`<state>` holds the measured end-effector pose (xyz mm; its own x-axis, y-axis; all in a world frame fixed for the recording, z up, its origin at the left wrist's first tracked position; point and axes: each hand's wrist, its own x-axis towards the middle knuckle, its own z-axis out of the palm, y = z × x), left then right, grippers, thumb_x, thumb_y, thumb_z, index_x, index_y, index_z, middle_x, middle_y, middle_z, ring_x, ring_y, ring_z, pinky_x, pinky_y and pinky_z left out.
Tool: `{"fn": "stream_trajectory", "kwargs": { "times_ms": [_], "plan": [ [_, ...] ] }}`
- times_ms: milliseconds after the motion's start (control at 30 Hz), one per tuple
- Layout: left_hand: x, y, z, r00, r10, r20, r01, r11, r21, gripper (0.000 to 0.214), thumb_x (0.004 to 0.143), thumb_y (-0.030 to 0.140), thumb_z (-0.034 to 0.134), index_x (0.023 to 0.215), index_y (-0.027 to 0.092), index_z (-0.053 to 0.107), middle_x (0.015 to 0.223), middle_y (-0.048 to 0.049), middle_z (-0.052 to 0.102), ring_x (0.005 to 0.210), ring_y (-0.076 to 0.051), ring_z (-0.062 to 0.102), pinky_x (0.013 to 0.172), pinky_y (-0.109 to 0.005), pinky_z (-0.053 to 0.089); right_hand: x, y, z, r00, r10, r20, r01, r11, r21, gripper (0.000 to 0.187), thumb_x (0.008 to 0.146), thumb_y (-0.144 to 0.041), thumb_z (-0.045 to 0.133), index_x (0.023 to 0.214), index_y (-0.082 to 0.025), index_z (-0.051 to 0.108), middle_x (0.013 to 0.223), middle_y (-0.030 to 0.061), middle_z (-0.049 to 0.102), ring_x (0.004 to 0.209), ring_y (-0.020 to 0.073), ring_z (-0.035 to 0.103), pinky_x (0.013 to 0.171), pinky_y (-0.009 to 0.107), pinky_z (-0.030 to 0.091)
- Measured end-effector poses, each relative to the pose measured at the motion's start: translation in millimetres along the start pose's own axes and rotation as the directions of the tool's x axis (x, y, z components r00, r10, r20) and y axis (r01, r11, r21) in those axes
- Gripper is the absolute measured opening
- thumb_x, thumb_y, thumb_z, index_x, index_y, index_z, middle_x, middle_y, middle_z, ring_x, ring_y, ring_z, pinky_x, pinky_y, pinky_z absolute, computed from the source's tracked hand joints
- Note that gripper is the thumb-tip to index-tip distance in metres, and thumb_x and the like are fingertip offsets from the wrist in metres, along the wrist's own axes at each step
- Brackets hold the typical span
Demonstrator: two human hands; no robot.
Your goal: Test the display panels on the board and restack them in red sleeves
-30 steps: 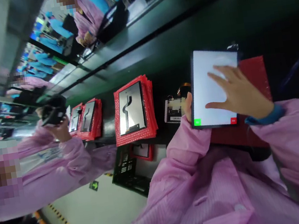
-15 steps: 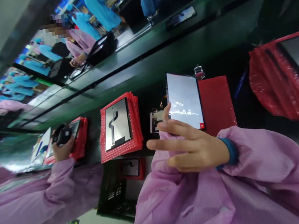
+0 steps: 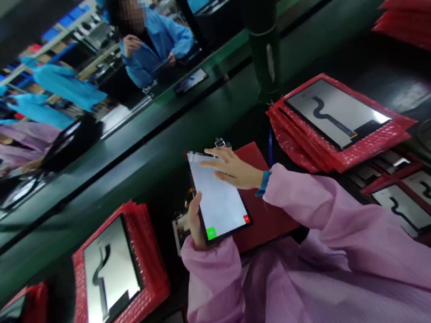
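A lit tablet screen (image 3: 222, 203) shows plain white, with a green square and a red square at its lower corners. My left hand (image 3: 196, 220) grips its left edge, thumb on the front and the other fingers hidden behind. Over the screen's upper right part, my right hand (image 3: 236, 169) is open with its fingers stretched out. Whether the fingertips touch the glass I cannot tell. A dark red pad (image 3: 266, 213) lies under and to the right of the screen. Beside my left hand is a small circuit board (image 3: 180, 231), partly hidden.
Stacks of red bubble-wrap bags with display panels stand left (image 3: 113, 274) and right (image 3: 340, 113). More panels (image 3: 404, 209) lie lower right. A dark green post (image 3: 266, 62) rises behind the bench. Across it, a person in blue (image 3: 157, 40) sits working.
My right hand has moved up from below onto the screen's upper part. A green square now shows on the screen. The view has swung right.
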<state>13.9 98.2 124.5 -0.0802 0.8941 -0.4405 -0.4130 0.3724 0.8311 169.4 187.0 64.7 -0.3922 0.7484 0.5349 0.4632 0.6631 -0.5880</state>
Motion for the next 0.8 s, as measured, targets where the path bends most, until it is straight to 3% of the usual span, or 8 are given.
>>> {"fn": "stream_trajectory", "kwargs": {
  "times_ms": [67,167,233,333,500,633,800],
  "plan": [
    [-3.1,2.9,6.3,0.996,-0.085,-0.028,0.083,0.995,-0.046,0.028,0.095,0.036,0.053,0.110,0.020,0.070,0.107,-0.0039,0.079,0.107,-0.025,0.075,0.088,-0.036,0.063,-3.0,2.2,-1.4,0.996,0.069,-0.053,-0.066,0.996,0.062,0.049,0.106,-0.036,0.032,0.151,-0.023,0.048,0.160,0.0116,0.041,0.149,0.0253,0.033,0.126,0.054,0.026],
    [-6.5,4.8,13.9,0.988,-0.120,-0.094,0.117,0.992,-0.036,0.029,0.094,0.035,0.052,0.109,0.020,0.071,0.104,-0.0034,0.079,0.105,-0.025,0.075,0.084,-0.035,0.063,-7.2,10.0,-0.7,0.969,0.218,-0.118,-0.197,0.966,0.170,0.056,0.104,-0.041,0.041,0.156,-0.021,0.038,0.158,0.0128,0.044,0.148,0.0264,0.037,0.125,0.053,0.025],
    [-6.1,4.9,16.0,0.989,-0.104,-0.107,0.103,0.995,-0.013,0.027,0.091,0.034,0.053,0.106,0.021,0.072,0.104,-0.0028,0.079,0.105,-0.024,0.074,0.083,-0.033,0.064,-8.9,18.2,3.8,0.951,0.294,-0.098,-0.272,0.943,0.191,0.067,0.099,-0.043,0.053,0.158,-0.020,0.033,0.160,0.0143,0.040,0.149,0.0292,0.034,0.126,0.055,0.022],
    [-1.3,2.6,13.0,0.996,-0.084,-0.037,0.085,0.996,0.033,0.028,0.088,0.036,0.056,0.105,0.023,0.073,0.113,-0.0030,0.078,0.115,-0.025,0.072,0.093,-0.036,0.063,-9.7,27.5,11.4,0.934,0.355,-0.032,-0.348,0.928,0.136,0.080,0.089,-0.043,0.066,0.157,-0.018,0.034,0.161,0.0177,0.037,0.152,0.0355,0.029,0.124,0.060,0.020],
    [12.4,-7.5,-1.6,0.998,0.032,0.044,-0.038,0.991,0.132,0.030,0.081,0.045,0.065,0.104,0.027,0.070,0.124,-0.0022,0.075,0.131,-0.030,0.064,0.100,-0.043,0.062,-8.9,30.0,11.5,0.960,0.255,-0.117,-0.234,0.958,0.167,0.070,0.099,-0.053,0.049,0.158,-0.021,0.032,0.162,0.0143,0.038,0.151,0.0308,0.033,0.125,0.056,0.021],
    [19.4,-11.8,-9.7,0.992,0.055,0.112,-0.080,0.971,0.224,0.041,0.086,0.055,0.057,0.112,0.024,0.068,0.131,-0.0045,0.072,0.138,-0.032,0.058,0.107,-0.048,0.059,-8.5,26.4,10.8,0.952,0.300,-0.056,-0.289,0.947,0.143,0.082,0.094,-0.069,0.049,0.158,-0.019,0.033,0.161,0.0177,0.039,0.149,0.0355,0.034,0.122,0.062,0.023],
    [15.4,-11.8,-1.9,0.949,0.177,0.263,-0.230,0.954,0.190,0.045,0.092,0.048,0.055,0.131,0.025,0.060,0.151,-0.0033,0.058,0.145,-0.030,0.051,0.113,-0.048,0.054,-9.5,6.5,-4.6,0.964,0.197,-0.176,-0.166,0.970,0.177,0.068,0.103,-0.067,0.027,0.158,-0.027,0.039,0.163,0.0097,0.037,0.151,0.0282,0.031,0.125,0.055,0.025]
  ]
}}
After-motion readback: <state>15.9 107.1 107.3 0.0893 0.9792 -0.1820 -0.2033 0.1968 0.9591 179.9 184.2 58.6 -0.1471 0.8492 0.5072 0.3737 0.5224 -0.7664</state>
